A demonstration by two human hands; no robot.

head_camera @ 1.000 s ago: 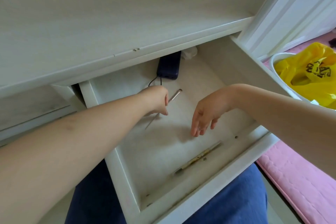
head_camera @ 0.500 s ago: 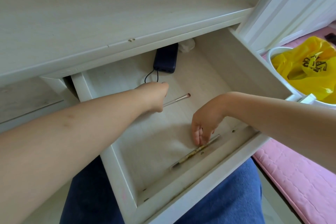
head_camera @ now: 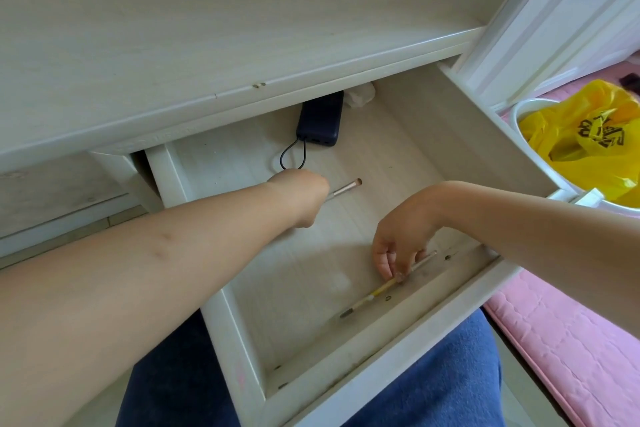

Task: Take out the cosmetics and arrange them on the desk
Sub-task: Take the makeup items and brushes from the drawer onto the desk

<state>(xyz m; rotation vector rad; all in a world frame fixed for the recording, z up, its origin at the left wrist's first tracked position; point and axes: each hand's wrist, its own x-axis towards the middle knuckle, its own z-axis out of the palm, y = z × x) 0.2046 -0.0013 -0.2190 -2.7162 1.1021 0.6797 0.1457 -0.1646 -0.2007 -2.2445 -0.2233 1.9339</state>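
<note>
Two slim makeup brushes are showing in the open drawer [head_camera: 388, 163]. One brush [head_camera: 346, 188] is sticking out past the left hand [head_camera: 300, 192], its rosy tip pointing toward the drawer's right side; that hand's fingers are hidden behind the wrist, so I cannot tell how they are lying, though the handle is running into the fist. The second brush [head_camera: 384, 288] is lying along the drawer's front edge, and the right hand [head_camera: 398, 250] is pinching it between curled fingers [head_camera: 398, 276]. One dark power bank [head_camera: 320, 123] with one looped cable [head_camera: 294, 156] is sitting at the drawer's back edge. The pale surface [head_camera: 173, 28] is stretching above the drawer. One white bin [head_camera: 519, 121] lined with one yellow bag [head_camera: 588, 135] is standing to the right on pink matting [head_camera: 571, 340]. Half a second ago the right hand was only reaching the front brush; now it is gripping it.
</note>
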